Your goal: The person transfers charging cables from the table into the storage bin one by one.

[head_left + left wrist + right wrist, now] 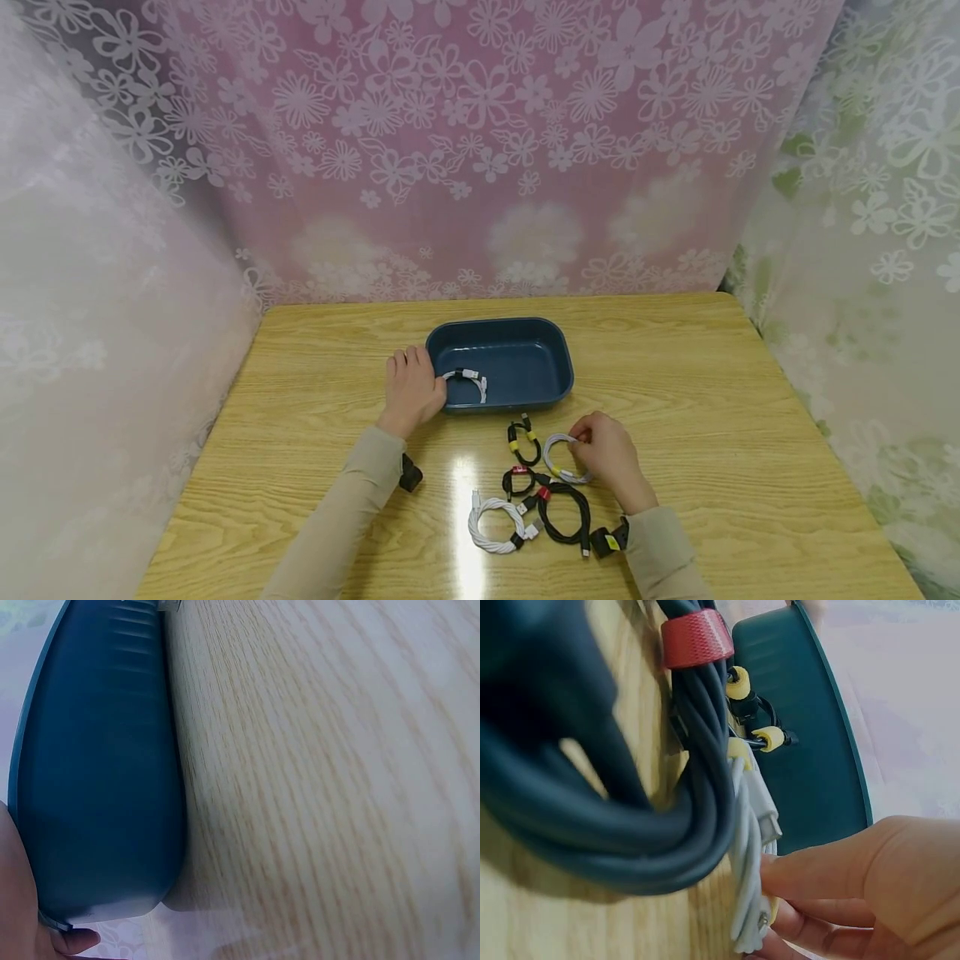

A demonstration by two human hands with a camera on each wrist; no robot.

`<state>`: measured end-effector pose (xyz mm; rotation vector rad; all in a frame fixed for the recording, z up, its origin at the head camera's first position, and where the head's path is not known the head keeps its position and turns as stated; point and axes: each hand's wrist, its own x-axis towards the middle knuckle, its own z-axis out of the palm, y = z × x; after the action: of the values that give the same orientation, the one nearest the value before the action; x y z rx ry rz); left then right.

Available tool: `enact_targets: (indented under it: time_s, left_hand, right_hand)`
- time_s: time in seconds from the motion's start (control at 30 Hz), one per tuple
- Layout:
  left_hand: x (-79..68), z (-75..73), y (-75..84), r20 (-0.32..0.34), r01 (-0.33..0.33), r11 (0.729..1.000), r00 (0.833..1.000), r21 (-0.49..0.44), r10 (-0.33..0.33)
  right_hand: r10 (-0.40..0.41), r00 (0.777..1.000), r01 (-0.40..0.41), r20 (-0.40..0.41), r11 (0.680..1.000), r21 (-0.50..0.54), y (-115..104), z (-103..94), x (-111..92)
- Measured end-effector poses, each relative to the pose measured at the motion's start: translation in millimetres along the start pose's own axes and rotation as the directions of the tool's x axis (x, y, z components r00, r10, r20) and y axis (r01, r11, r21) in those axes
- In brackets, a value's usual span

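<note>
A dark blue plastic bin (510, 407) stands on the wooden table, with a coiled white cable (482, 389) lying inside at its left. My left hand (411, 385) grips the bin's left end, thumb near the front corner and fingers at the rim. In front of the bin, my right hand (609, 460) pinches a coiled pale grey cable (549, 457) with yellow straps between thumb and fingers. The right wrist view shows that grey cable (746, 877) at the fingertips, low by the tabletop; some fingers are partly hidden behind the thumb.
Left of the grey cable lies a small black cable (537, 452) with yellow straps. Nearer are a small black cable (507, 483) with a red strap, a larger black coil (584, 517) with a red strap, and a white coil (480, 540) with a black strap. Floral curtains (480, 167) surround the table.
</note>
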<state>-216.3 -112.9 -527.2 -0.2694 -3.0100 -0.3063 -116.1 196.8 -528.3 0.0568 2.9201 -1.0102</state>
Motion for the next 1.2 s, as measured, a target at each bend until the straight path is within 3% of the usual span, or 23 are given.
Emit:
enact_targets:
  time_s: [0.77, 1.2]
  left_hand:
    - [0.3, 2.2, -0.5, 0.002, -0.007, 1.000, 1.000, -0.005, 0.007]
    - [1.3, 1.9, -0.3, 0.004, -0.002, 1.000, 1.000, -0.004, 0.002]
  right_hand:
    - [-0.070, 0.997, 0.071, -0.036, 0.997, 0.013, -24.1, -19.4, 13.7]
    - [-0.115, 0.993, 0.117, -0.028, 0.992, 0.055, -52.4, -33.2, 24.1]
